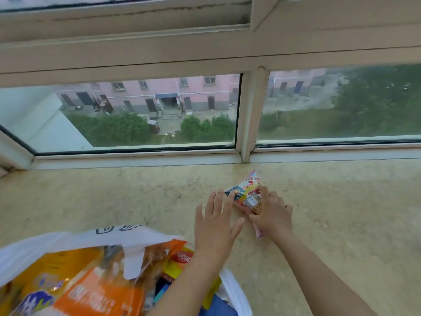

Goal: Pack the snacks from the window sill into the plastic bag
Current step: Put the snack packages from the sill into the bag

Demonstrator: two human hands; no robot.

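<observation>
One snack packet (245,194) is the only loose snack in view on the sill (114,197), lying toward the back edge, near the foot of the window frame's upright (247,115). The bag (75,238) sits at the sill's front left edge with its mouth turned up and open toward the packet, which keeps the carry short; orange packs (95,290) and a yellow one (182,261) already fill it, so the packing looks nearly done.

The right hand (272,213) lies over the packet's near end, fingers curled down round it and the thumb side pressing its face: a closed grip on the packet, though the underside of the hold is hidden, so how firmly it pinches cannot be told. The packet touches the sill or sits barely above it.

The left hand (215,221) hovers just beside the packet's left edge, fingers straight and spread wide, holding nothing. It seems placed to steady the packet or to go back and hold the bag's mouth open.
</observation>
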